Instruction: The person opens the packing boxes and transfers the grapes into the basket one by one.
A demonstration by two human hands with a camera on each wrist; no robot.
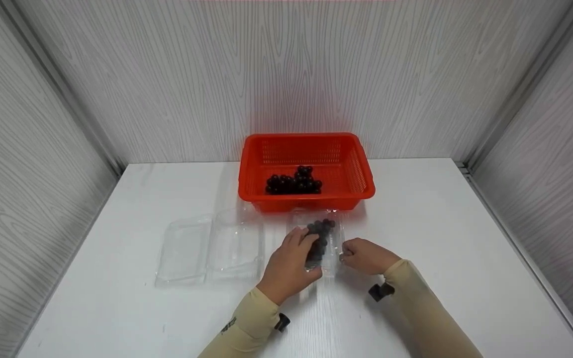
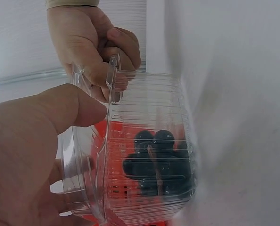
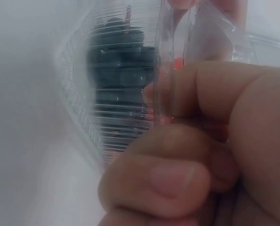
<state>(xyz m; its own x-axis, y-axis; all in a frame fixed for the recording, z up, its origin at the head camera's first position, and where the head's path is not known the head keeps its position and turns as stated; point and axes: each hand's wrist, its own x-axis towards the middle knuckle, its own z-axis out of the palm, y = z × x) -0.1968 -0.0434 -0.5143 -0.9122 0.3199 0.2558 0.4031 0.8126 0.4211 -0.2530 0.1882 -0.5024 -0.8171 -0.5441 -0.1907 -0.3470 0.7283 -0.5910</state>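
Note:
A clear plastic clamshell box (image 1: pixel 335 251) with its lid folded over stands on the table, a bunch of dark grapes (image 2: pixel 159 165) inside it. My left hand (image 1: pixel 289 268) spans the lid from the left, thumb at the near rim and fingers across the top, gripping it. At the box's right edge, my right hand (image 1: pixel 366 256) pinches the rim between thumb and curled fingers. The right wrist view shows the right hand (image 3: pixel 192 136) close against the ribbed side wall, with the grapes visible through the plastic.
Behind the box a red basket (image 1: pixel 311 197) holds more dark grapes (image 1: pixel 294 184). To the left, a second clear clamshell (image 1: pixel 234 246) lies open and flat on the white table (image 1: pixel 430 209). Pale wood-grain panels (image 1: pixel 192 79) enclose the table at the back and sides.

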